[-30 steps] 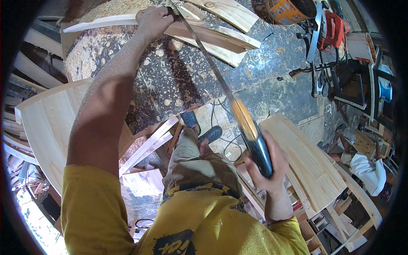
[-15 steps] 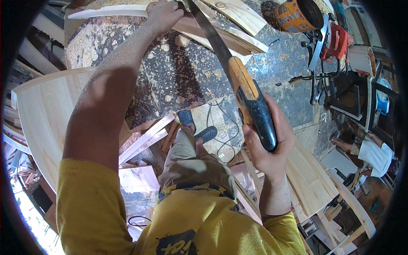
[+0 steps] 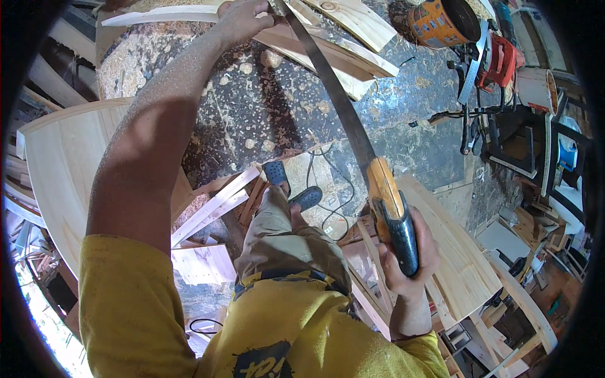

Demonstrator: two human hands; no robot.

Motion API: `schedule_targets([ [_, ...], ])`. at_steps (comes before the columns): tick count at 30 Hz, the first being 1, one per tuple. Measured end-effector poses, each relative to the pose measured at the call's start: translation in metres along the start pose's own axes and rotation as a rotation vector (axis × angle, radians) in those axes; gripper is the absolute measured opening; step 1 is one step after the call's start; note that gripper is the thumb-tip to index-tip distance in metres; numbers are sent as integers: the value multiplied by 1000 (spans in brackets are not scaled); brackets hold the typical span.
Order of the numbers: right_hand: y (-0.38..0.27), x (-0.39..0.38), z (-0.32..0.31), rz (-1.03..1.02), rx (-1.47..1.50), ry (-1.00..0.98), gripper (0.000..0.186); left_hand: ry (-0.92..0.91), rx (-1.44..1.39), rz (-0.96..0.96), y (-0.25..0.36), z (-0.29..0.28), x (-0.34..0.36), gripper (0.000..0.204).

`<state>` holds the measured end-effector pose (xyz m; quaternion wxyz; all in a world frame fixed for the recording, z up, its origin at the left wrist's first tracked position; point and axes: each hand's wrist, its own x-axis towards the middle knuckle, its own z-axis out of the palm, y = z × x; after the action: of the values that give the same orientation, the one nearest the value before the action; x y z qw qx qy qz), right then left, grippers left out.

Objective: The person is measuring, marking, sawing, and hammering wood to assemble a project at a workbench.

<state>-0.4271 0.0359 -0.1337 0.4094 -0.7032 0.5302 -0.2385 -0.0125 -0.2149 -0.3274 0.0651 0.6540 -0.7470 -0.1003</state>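
Observation:
My right hand (image 3: 416, 252) is wrapped round the black and orange handle (image 3: 392, 205) of a handsaw. Its long dark blade (image 3: 340, 104) slants up and away to the left, and its far end is beside my left hand (image 3: 244, 20). The left hand is closed on a pale, slightly curved wooden strip (image 3: 161, 15) at the far edge of the view. Its fingertips and the exact spot where blade meets wood are hard to make out. Pale offcut boards (image 3: 334, 53) lie just right of the blade on a dark, stained worktop (image 3: 252, 120).
An orange tin (image 3: 435, 24) and a red power tool (image 3: 498, 63) stand at the far right. A wide curved wooden panel (image 3: 69, 164) lies at the left, another board (image 3: 460, 258) at the right. Scrap strips (image 3: 217, 208) and a cable (image 3: 343, 195) lie by my feet.
My right hand has drawn the saw back toward me and to the right, and more of its blade shows. The left hand has barely moved. The person at far right has shifted mostly out of sight.

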Motion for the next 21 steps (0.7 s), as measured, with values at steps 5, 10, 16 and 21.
schedule_targets([
  [5, 9, 43, 12, -121, -6, 29, 60, 39, -137, -12, 1, 7, -2, 38],
  [10, 17, 46, 19, -108, 25, 40, 59, 95, -96, 44, 2, 4, -3, 38],
  [16, -3, 3, 5, 98, 54, 24, 60, 117, -61, 23, 7, 1, -7, 37],
  [21, 9, 58, 30, -43, -18, 95, 56, 139, -49, 3, 4, 5, -1, 37],
])
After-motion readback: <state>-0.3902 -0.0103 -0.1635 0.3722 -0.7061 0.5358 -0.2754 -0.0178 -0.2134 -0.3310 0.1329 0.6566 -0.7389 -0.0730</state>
